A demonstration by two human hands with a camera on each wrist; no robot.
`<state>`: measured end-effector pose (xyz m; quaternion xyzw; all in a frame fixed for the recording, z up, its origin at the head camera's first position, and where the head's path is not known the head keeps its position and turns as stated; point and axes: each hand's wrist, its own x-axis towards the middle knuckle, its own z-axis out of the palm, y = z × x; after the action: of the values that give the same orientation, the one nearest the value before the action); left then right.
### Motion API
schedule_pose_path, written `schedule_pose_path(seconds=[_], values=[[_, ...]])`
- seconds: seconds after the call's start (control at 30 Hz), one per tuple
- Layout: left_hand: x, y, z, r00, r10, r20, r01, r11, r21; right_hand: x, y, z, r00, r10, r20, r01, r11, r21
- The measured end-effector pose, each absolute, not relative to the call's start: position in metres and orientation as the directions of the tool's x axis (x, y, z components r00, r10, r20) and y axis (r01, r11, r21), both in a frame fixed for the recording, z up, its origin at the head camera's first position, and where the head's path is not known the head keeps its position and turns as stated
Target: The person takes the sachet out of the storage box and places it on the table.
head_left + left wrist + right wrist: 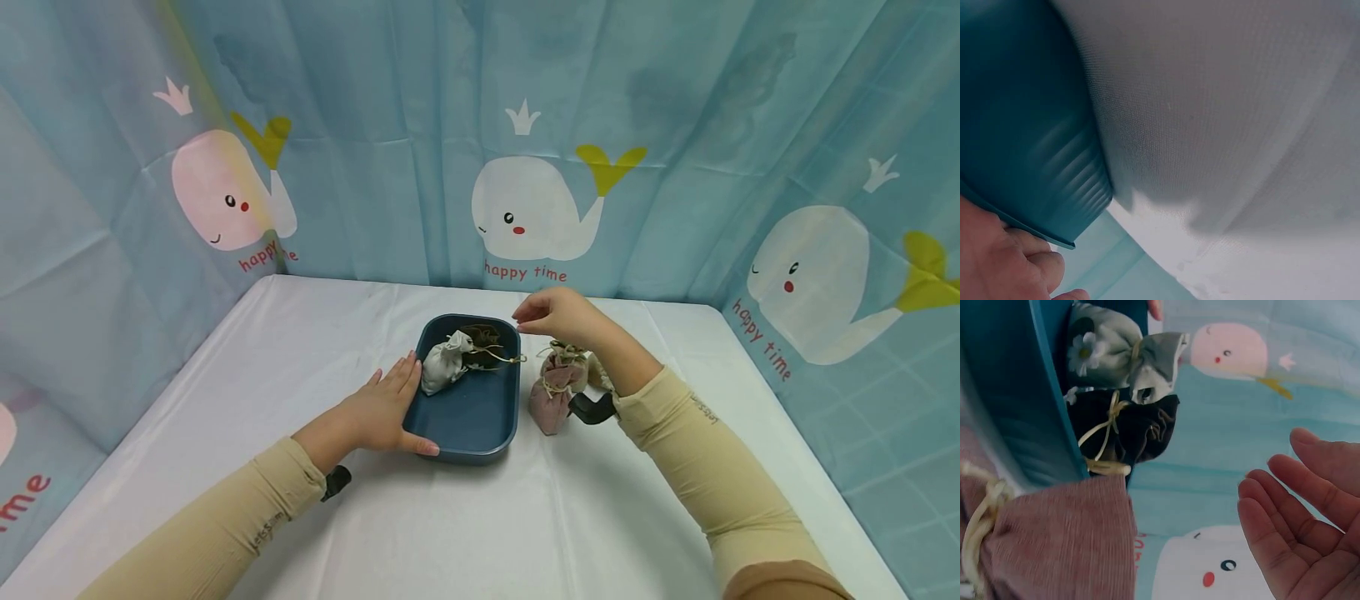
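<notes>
One blue bin [465, 421] against left fingers [406, 377]

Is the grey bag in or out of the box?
In: the grey bag sits within the blue box, beside a dark bag.

From the head, looks forward and down from well back, with the blue tray [465, 425] central and the whale-print curtain [420, 167] across the top. From the left wrist, looks very close along the tray's outer wall, at upper left. From the right wrist, looks sideways-turned past the pink pouch [1066, 537], near at lower left; shares tray, pouch and curtain with the head view.
</notes>
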<state>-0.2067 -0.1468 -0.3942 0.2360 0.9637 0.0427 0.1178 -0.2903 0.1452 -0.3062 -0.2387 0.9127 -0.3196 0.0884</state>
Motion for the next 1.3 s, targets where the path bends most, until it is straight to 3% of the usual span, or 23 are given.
schedule_pose_path(seconds=[0.43,0.73,1.3], values=[[-0.208,-0.147,-0.395,-0.862,0.460,-0.213,0.439,0.888,0.137,-0.310,0.117,-0.316,-0.868,-0.492,-0.069,-0.354,0.709,-0.610],[-0.207,-0.146,-0.393,-0.861,0.464,-0.208,0.444,0.886,0.137,-0.325,0.105,-0.333,-0.890,-0.439,-0.119,-0.270,0.720,-0.640],[-0.209,-0.147,-0.397,-0.861,0.467,-0.202,0.446,0.883,0.144,-0.331,0.094,-0.346,-0.910,-0.398,-0.115,-0.244,0.740,-0.627]])
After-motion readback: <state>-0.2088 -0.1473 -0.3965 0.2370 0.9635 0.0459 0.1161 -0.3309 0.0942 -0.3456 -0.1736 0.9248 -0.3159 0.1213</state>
